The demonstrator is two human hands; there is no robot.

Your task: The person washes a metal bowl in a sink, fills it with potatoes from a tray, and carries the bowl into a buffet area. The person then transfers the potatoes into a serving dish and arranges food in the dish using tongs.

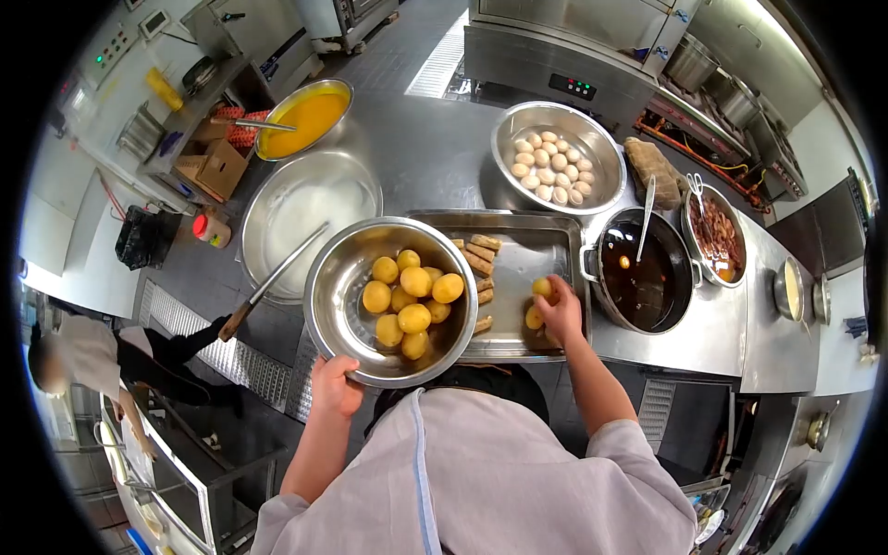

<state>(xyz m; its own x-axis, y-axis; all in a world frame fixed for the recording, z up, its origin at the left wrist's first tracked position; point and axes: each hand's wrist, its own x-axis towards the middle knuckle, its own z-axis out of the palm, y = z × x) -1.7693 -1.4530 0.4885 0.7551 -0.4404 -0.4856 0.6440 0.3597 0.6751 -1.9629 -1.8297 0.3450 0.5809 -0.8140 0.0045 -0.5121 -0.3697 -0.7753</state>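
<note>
Steel worktop (421, 139), busy kitchen around it; observations logged left to right from where I stand.

Risks. Wooden-handled ladle (242, 319): handle juts past the rim of the milky basin (370, 199), near a co-worker's gloved hand (222, 326); a knock could tip it. Steel bowl (344, 324): holds a heap of yellow balls (413, 318), and overlaps the tray's left side. Left hand (338, 387) has fingers and thumb closed on the near rim; with one edge gripped, the bowl could tilt and the balls roll. Right hand (561, 314): fingers partly curled at a yellow ball (541, 287) above the tray (518, 222), a second ball (534, 317) just beside; a smooth surface could let one slip. Stubby brown rolls (480, 251) lie between bowl and right hand, liable to be nudged. Dark pot (645, 319): close by the tray; its upright spoon (646, 208) could catch a sleeve.

Unclear. Bowl's underside and support hidden; it also covers part of the rolls. Whether the right hand pinches its ball or merely touches it: cannot tell. Depth of dark liquid not readable. Image corners cut to black.
</note>
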